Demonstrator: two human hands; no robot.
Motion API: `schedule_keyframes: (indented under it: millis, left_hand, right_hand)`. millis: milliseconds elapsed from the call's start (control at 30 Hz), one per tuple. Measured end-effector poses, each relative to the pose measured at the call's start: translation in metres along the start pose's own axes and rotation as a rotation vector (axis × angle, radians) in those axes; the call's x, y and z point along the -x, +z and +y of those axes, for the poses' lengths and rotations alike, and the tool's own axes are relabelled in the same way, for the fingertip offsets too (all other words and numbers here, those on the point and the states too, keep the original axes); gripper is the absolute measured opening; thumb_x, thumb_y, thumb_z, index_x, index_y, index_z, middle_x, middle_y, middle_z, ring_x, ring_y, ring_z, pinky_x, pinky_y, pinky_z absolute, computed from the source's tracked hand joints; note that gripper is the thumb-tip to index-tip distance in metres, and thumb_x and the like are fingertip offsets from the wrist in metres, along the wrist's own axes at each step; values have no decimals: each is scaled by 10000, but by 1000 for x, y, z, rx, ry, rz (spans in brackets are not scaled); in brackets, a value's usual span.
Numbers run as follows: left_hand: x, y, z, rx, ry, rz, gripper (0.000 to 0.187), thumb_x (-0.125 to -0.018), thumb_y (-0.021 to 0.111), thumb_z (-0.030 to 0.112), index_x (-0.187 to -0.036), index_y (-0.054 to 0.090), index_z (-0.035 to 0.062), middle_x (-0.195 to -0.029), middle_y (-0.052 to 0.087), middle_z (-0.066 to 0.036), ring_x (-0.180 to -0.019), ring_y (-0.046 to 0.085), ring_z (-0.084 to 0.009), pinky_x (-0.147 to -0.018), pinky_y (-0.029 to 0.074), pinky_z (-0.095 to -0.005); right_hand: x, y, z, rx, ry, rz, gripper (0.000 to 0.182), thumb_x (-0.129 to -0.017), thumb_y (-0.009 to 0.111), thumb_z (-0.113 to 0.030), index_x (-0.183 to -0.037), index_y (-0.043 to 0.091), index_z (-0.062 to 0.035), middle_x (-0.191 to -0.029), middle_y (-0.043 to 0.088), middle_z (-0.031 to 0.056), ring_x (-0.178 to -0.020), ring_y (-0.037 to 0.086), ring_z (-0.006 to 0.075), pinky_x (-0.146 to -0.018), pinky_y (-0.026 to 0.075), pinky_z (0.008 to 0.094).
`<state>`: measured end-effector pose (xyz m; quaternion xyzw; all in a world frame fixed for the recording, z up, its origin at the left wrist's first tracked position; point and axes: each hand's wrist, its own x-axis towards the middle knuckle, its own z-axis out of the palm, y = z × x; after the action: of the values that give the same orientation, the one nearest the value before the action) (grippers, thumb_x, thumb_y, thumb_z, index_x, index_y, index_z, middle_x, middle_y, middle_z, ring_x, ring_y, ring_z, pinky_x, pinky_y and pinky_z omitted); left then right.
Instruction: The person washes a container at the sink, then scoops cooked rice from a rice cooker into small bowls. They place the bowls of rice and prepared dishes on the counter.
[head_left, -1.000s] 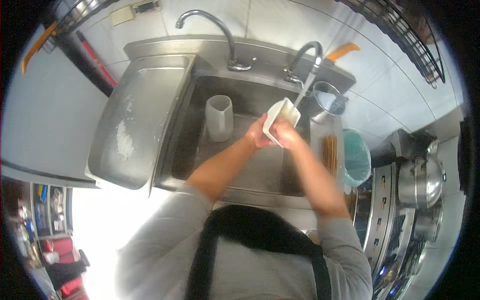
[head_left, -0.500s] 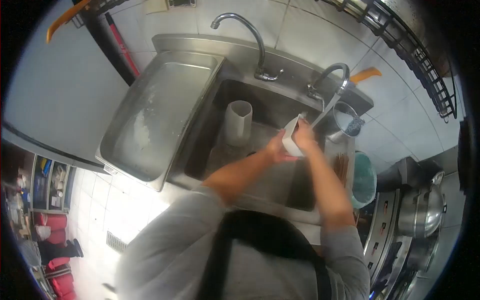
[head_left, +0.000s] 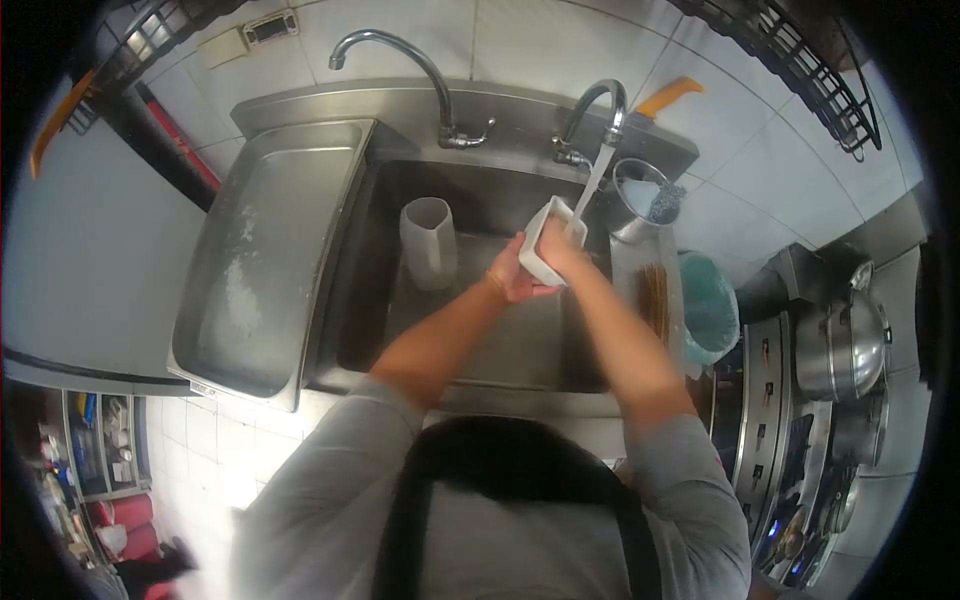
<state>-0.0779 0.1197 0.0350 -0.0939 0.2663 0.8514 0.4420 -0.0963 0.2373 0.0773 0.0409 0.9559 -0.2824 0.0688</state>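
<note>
My left hand [head_left: 513,277] is closed around the lower left side of a white rectangular container [head_left: 533,262], held tilted over the sink [head_left: 470,345]. My right hand [head_left: 560,247] reaches inside that container, its fingers hidden by the wall and the water. From the right faucet [head_left: 616,122] a stream of water runs down at the container and my right hand. Left of my hands, a taller whitish container [head_left: 428,245] stands upright in the basin with its open top showing.
A large shallow steel pan [head_left: 270,250] lies left of the basin. A second faucet [head_left: 440,95] rises behind it. At the right rim stands a metal pot [head_left: 630,222] holding a scouring pad [head_left: 665,203]. A bin with a greenish liner [head_left: 708,310] is further right.
The white container has turned so its opening faces up toward the water, and my right hand has gone inside it. The camera view has shifted, moving the sink leftward in the picture.
</note>
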Motion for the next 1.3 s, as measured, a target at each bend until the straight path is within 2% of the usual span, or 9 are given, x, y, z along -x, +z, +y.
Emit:
schedule_keyframes:
  millis: [33,267,367,600,733,867,1033,1167,1300]
  left_hand:
    - [-1,1,-2,-16,-7,7,612,-905,268,604,-1330,405,185,-1342,441,-106,-1207,433,-338,-973,341,-561]
    - [-10,-40,4,123,67,-61,607,-919,259,570,-1324,420,148,-1357,428,-100,-1223,413,-337,-995,319,-544]
    - [1,-50,1,147,68,-2,591,-920,268,565,-1323,425,162,-1341,445,-91,-1208,429,-325,-994,311,-550]
    - [-5,-2,-7,-64,74,53,506,-900,415,511,-1280,460,180,-1247,514,-45,-1116,504,-248,-949,377,-448]
    - [-76,-46,3,-423,299,-157,388,-808,645,259,-1145,541,99,-1102,594,-40,-956,571,-190,-850,442,-354]
    - [-21,-4,24,-1012,299,-225,519,-716,704,167,-1195,519,92,-1125,577,-19,-1086,520,-194,-957,368,-383]
    - [1,-57,16,-627,188,-18,621,-724,693,154,-1289,442,106,-1249,509,-72,-1123,495,-243,-918,406,-433]
    - [28,-68,-8,-74,-58,-30,508,-869,501,362,-1321,413,148,-1311,470,-79,-1170,474,-296,-943,389,-512]
    - [26,-42,-25,5,-46,-59,496,-921,335,476,-1300,439,173,-1304,484,-71,-1171,485,-291,-942,409,-513]
  right_hand:
    - [3,-12,-6,187,10,54,312,-847,546,-171,-1101,555,8,-1013,630,148,-897,631,288,-769,506,423]
    - [12,29,12,-1977,491,-53,227,-937,446,-203,-991,560,-15,-860,616,110,-733,604,234,-653,515,307]
    - [10,46,35,-2474,100,-219,238,-951,418,-253,-922,533,-46,-770,584,98,-701,566,226,-644,504,312]
    - [14,6,-40,-1997,169,238,443,-923,479,-366,-573,366,-120,-520,406,5,-479,396,156,-461,293,254]
    - [17,8,-49,-1089,-134,393,422,-909,529,-344,-588,487,-74,-496,455,0,-441,427,104,-445,344,257]
    - [-10,-1,-17,-947,-72,462,309,-896,559,-308,-731,597,-49,-569,533,-2,-487,480,91,-472,396,261]
    - [9,20,-6,-2241,386,274,275,-919,424,-170,-981,539,71,-966,574,190,-898,574,309,-846,511,410]
    - [15,29,-11,-2425,617,452,274,-918,374,-148,-1021,509,67,-970,556,200,-900,572,317,-853,513,412]
    - [-52,-20,6,-2248,286,492,263,-914,329,-117,-1015,478,76,-1102,520,234,-972,551,337,-881,488,446]
